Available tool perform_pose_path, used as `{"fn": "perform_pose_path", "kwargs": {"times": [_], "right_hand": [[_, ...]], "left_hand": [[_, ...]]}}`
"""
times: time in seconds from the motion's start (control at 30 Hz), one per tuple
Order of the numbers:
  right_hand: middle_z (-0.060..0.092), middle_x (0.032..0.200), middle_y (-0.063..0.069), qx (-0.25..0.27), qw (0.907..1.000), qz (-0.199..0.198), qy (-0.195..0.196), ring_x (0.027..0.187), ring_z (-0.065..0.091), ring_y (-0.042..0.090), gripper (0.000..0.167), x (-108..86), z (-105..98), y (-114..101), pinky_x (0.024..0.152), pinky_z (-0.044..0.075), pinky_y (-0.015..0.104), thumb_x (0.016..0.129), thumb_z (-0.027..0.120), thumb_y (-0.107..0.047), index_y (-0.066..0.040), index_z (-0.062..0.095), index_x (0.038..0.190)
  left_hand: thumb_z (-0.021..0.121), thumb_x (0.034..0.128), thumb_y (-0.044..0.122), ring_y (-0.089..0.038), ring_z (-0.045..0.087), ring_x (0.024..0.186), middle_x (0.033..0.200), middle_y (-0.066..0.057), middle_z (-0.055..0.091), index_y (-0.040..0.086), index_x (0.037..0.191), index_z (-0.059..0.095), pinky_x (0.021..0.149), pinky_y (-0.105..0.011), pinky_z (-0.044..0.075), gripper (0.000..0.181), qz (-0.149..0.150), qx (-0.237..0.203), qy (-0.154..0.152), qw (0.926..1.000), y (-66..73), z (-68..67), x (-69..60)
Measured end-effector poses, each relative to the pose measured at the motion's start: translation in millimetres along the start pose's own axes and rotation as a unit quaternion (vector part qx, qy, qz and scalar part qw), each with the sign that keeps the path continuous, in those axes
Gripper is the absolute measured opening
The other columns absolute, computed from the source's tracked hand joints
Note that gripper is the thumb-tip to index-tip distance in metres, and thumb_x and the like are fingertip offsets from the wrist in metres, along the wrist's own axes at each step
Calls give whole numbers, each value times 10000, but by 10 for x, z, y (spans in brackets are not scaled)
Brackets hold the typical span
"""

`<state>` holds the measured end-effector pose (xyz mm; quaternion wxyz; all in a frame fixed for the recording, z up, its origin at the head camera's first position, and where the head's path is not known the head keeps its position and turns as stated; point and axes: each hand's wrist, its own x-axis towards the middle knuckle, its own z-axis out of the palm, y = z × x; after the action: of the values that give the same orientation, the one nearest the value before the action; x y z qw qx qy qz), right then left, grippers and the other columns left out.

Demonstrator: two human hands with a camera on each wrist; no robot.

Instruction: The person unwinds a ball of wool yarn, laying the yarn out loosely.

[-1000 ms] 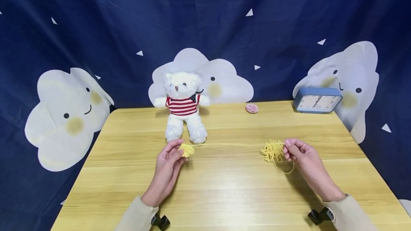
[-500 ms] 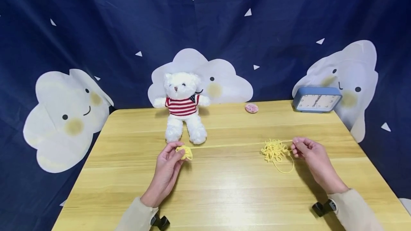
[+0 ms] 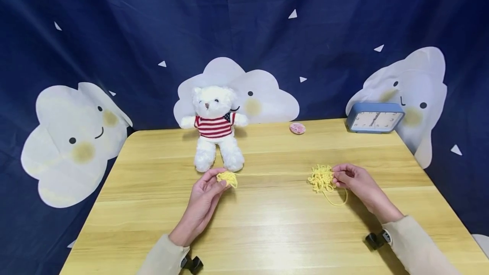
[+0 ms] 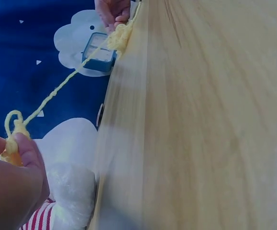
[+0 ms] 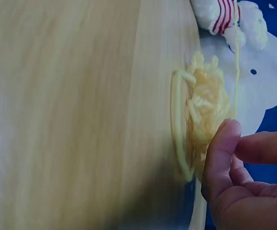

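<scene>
Between thumb and fingers my left hand (image 3: 204, 198) pinches a small wound bundle of yellow yarn (image 3: 228, 178), just in front of the teddy bear's feet. A single yarn strand (image 3: 273, 174) runs from it across to my right hand (image 3: 359, 186). The right thumb and forefinger pinch that strand, as the right wrist view shows. Beside those fingertips a loose, curly pile of yellow yarn (image 5: 207, 103) lies on the table, with one loop trailing toward the near side. In the left wrist view the bundle (image 4: 15, 143) sits between thumb and finger, partly hidden by them.
A white teddy bear (image 3: 214, 126) in a striped shirt sits at the back left of the wooden table (image 3: 267, 232). Toward the back edge are a small pink round item (image 3: 297, 128) and a blue clock (image 3: 375, 118). A dark blue curtain (image 3: 263, 24) hangs behind.
The right hand first moved right, drawing the strand taut, then came back left beside the loose pile. The left hand shifted slightly right and turned its yarn bundle.
</scene>
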<state>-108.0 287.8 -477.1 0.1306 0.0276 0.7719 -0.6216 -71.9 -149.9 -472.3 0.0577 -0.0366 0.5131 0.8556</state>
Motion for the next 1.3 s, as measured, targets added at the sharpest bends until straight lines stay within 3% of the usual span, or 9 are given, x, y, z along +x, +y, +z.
{"fn": "perform_pose_path", "kwargs": {"times": [0.23, 0.4, 0.53, 0.63, 0.77, 0.9, 1.0, 1.13, 1.3], "right_hand": [[731, 1075, 128, -184, 9990, -8, 415, 910, 710, 75, 309, -105, 172, -132, 808, 629, 225, 1114, 565, -20, 202, 558, 1329], [719, 1045, 129, -239, 9961, -133, 836, 872, 682, 108, 323, -136, 354, -231, 761, 614, 239, 1107, 585, -43, 159, 586, 1359], [666, 1052, 108, -63, 9960, -237, 858, 875, 652, 142, 333, -138, 525, -293, 733, 585, 246, 1102, 615, -69, 116, 606, 1379], [684, 1088, 153, 163, 9977, -395, 535, 914, 683, 192, 343, -133, 674, -340, 794, 611, 275, 1100, 631, -81, 87, 619, 1399], [695, 1177, 278, 443, 9958, -643, -467, 1035, 731, 311, 406, -80, 874, -380, 971, 627, 384, 1106, 641, -121, 68, 593, 1462], [646, 1263, 355, 592, 9838, -763, -1509, 1103, 716, 402, 470, 11, 1098, -417, 1026, 607, 466, 1107, 652, -163, 29, 551, 1523], [626, 1324, 344, 594, 9741, -816, -2022, 1093, 715, 402, 476, 57, 1266, -453, 1004, 619, 438, 1109, 652, -173, 27, 541, 1527], [669, 1240, 329, 508, 9686, -845, -2280, 997, 726, 326, 425, 60, 1410, -491, 922, 639, 362, 1108, 658, -188, 82, 592, 1429], [656, 1067, 330, 496, 9737, -1057, -1956, 841, 671, 186, 253, 18, 1419, -504, 775, 621, 295, 1110, 654, -184, 50, 692, 1200]], "left_hand": [[637, 994, -161, -196, 647, 1155, 1324, -149, 619, -123, 1397, 573, 1021, -283, 587, 410, 179, 137, -93, 9997, -8, 15, -19], [615, 968, -195, -219, 608, 1306, 1526, -286, 503, -187, 1487, 469, 1130, -333, 525, 540, 258, 214, -431, 9985, 5, 31, -36], [610, 959, -204, -221, 595, 1358, 1603, -342, 420, -192, 1501, 459, 1159, -343, 495, 563, 264, 281, -491, 9980, 5, 37, -48], [617, 965, -200, -211, 621, 1329, 1590, -352, 438, -195, 1487, 480, 1147, -343, 505, 541, 322, 419, -503, 9973, -5, 42, -58], [623, 983, -185, -178, 665, 1203, 1453, -267, 587, -216, 1459, 490, 1054, -307, 576, 496, 410, 633, -615, 9953, -12, 66, -70], [641, 985, -166, -149, 663, 1074, 1292, -131, 659, -223, 1427, 505, 914, -244, 612, 466, 326, 756, -658, 9944, -1, 92, -74], [665, 967, -160, -148, 657, 1029, 1232, -109, 667, -183, 1366, 574, 889, -232, 611, 410, 235, 792, -611, 9947, -1, 101, -73], [690, 953, -147, -155, 663, 1003, 1165, -81, 683, -63, 1243, 664, 912, -265, 624, 303, 203, 733, -657, 9949, -13, 93, -78], [634, 993, -142, -198, 698, 1083, 1262, -128, 695, 20, 1174, 672, 1043, -425, 601, 245, 261, 452, -1147, 9920, -12, 45, -79]]}}
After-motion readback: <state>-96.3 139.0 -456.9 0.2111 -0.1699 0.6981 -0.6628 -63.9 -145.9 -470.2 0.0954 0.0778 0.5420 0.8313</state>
